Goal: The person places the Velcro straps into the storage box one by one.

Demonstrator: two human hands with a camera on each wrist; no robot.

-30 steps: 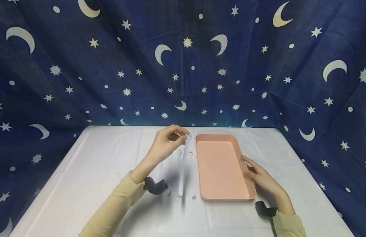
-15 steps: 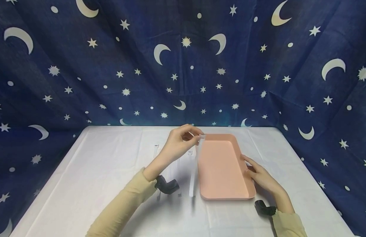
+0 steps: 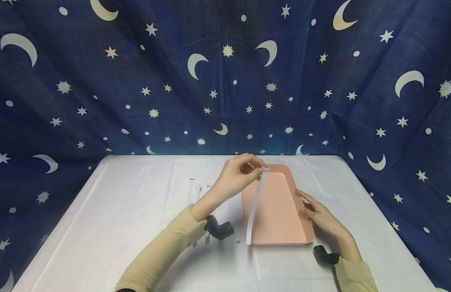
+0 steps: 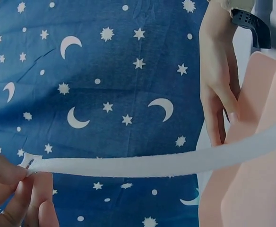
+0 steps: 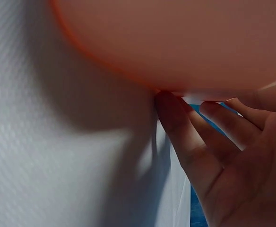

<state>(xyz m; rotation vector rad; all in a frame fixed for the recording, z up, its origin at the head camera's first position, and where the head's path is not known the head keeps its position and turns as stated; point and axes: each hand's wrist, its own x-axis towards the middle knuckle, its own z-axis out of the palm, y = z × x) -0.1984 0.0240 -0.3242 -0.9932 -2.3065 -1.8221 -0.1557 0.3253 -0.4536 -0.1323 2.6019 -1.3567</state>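
Observation:
My left hand (image 3: 237,175) pinches the slotted head end of a white hook-and-loop cable strap (image 3: 256,202). The strap hangs down over the left side of a shallow pink tray (image 3: 276,215). Seen in the left wrist view, the strap (image 4: 128,166) runs from the thumb and fingertips toward the tray (image 4: 244,142). My right hand (image 3: 321,219) holds the tray's right edge. In the right wrist view, this hand (image 5: 237,156) has its fingers at the tray's underside (image 5: 176,42), with the thumb up by the edge.
Several more white straps (image 3: 190,190) lie side by side left of the tray, partly hidden by the left forearm. A white cloth covers the table (image 3: 137,194). Behind it hangs a dark blue curtain (image 3: 225,81) with moons and stars.
My left hand has moved right with the strap, from above the other straps to over the tray. More straps show behind the left wrist. The right hand and tray have stayed put.

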